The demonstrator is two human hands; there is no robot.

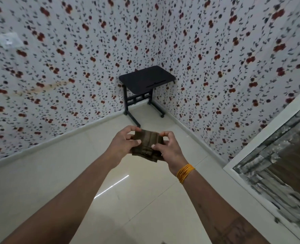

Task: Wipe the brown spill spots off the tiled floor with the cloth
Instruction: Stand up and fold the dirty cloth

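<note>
While no brown spots show on the tiled floor (145, 208), folded cloth (148, 144) pinched by left hand (126, 143) at 9 o'clock, right hand (168, 148) at 3, apparently readied as wiping pad.

1. The tiled floor (45, 182), pale and glossy, is reflecting a thin streak of light near its middle.
2. A small black table (146, 80) is standing on the floor in the far corner, its feet resting on the tiles.
</note>
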